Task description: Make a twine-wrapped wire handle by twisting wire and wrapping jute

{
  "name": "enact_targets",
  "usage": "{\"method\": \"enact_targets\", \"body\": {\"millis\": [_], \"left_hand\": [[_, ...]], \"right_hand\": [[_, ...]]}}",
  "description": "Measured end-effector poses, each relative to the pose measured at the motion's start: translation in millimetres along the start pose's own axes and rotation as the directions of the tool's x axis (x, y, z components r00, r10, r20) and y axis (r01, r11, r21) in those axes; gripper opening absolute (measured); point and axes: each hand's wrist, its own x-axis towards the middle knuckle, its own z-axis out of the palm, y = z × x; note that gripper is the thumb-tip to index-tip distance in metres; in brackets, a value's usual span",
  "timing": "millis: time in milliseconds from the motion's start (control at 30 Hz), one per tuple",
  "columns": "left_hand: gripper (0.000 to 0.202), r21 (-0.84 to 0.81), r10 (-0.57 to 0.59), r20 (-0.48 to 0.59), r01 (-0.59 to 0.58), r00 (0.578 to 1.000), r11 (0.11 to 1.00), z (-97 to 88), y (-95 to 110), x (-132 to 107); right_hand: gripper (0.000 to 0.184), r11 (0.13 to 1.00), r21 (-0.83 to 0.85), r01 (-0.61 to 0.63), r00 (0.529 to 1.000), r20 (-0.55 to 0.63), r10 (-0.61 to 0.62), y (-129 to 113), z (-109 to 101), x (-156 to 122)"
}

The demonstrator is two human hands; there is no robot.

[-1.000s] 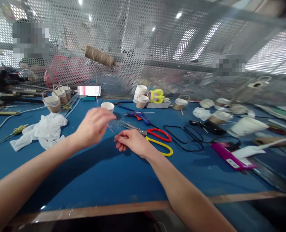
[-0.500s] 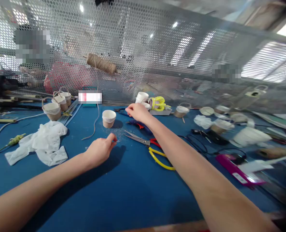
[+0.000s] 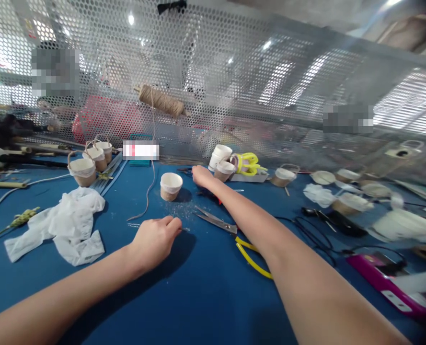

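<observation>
My left hand (image 3: 155,239) rests on the blue table (image 3: 198,297) with its fingers curled and the fingertips pinched together; what they pinch is too small to make out. A thin pale strip (image 3: 135,225) lies just left of it. My right hand (image 3: 201,175) reaches far forward, fingers bent down over the blue and red glue gun (image 3: 213,192), most of which my forearm hides. A white paper cup (image 3: 170,186) wrapped in brown stands between the hands. Scissors (image 3: 216,222) with a yellow handle lie under my right forearm.
A twine spool (image 3: 160,100) hangs on the mesh panel (image 3: 270,86), its strand trailing to the table. White cloth (image 3: 65,223) lies left, small handled baskets (image 3: 83,170) behind it. Cups, black cable (image 3: 316,235) and a pink case (image 3: 385,282) crowd the right. A person sits behind the mesh.
My right hand left the spot beside the left hand and stretched forward to the glue gun. My left hand dropped to the table and pinched shut. The view moved closer.
</observation>
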Motion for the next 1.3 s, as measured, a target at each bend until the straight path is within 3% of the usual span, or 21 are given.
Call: {"method": "enact_targets", "body": {"millis": [133,200,367,400,467,533,600,700,800,933,1033,1133,1200,1300], "left_hand": [[0.023,-0.05,-0.049,-0.084,0.045,0.995,0.998,-5.5,-3.0,0.6],[0.021,-0.122,-0.083,-0.14,0.066,0.987,0.99,-12.3,-4.1,1.6],[0.016,-0.367,-0.199,-0.258,0.095,0.945,0.926,-37.6,-4.3,2.7],[0.019,-0.406,-0.228,-0.274,0.103,0.934,0.908,-42.1,-3.3,2.4],[0.026,-0.452,-0.248,-0.28,0.1,0.928,0.886,-47.9,-0.1,1.2],[0.029,-0.463,-0.21,-0.218,0.089,0.953,0.882,-48.6,4.8,-0.4],[0.027,-0.455,-0.139,-0.115,0.072,0.984,0.888,-45.2,10.7,-2.5],[0.036,-0.48,-0.099,0.039,0.105,0.994,0.871,-38.9,19.9,-6.9],[0.037,-0.527,-0.123,0.165,0.192,0.979,0.828,-37.7,27.8,-12.0],[0.034,-0.628,-0.118,0.24,0.247,0.964,0.739,-40.1,35.1,-15.7],[0.033,-0.718,-0.076,0.257,0.243,0.964,0.652,-37.7,36.0,-14.5],[0.03,-0.77,-0.04,0.235,0.211,0.971,0.602,-33.5,32.8,-12.4],[0.026,-0.784,-0.068,0.18,0.185,0.981,0.592,-32.8,29.8,-11.8],[0.025,-0.823,-0.148,0.099,0.165,0.984,0.543,-35.8,26.3,-12.2]], "right_hand": [[0.03,0.972,0.233,0.011,0.987,-0.161,0.028,-0.4,-30.0,-6.2],[0.02,0.928,0.371,0.033,0.973,-0.222,0.054,-1.1,-51.1,-20.4],[0.02,0.732,0.666,0.142,0.971,-0.237,0.027,-6.5,-86.2,-100.9],[0.022,0.673,0.724,0.151,0.978,-0.21,0.006,-8.1,-87.5,-121.4],[0.023,0.333,0.94,0.077,0.994,-0.045,-0.102,-11.5,-84.9,-160.3],[0.024,0.148,0.988,-0.05,0.982,0.076,-0.176,-14.3,-77.3,-190.8],[0.023,0.051,0.99,-0.128,0.969,0.136,-0.208,-15.5,-67.1,-209.2],[0.013,-0.034,0.986,-0.163,0.955,0.149,-0.258,-13.9,-50.8,-216.8],[0.023,-0.089,0.987,-0.135,0.941,0.1,-0.324,-9.9,-36.7,-213.6],[0.036,-0.191,0.956,-0.225,0.852,0.098,-0.514,-7.4,-23.5,-214.8],[0.037,-0.176,0.958,-0.226,0.844,0.102,-0.527,-9.0,-19.1,-220.3],[0.032,-0.046,0.994,-0.096,0.895,0.066,-0.442,-9.4,-21.6,-224.1],[0.03,0.135,0.989,0.055,0.94,-0.006,-0.342,-7.6,-25.2,-224.9],[0.032,0.512,0.827,0.235,0.962,-0.123,-0.243,-3.9,-27.3,-224.9]]}}
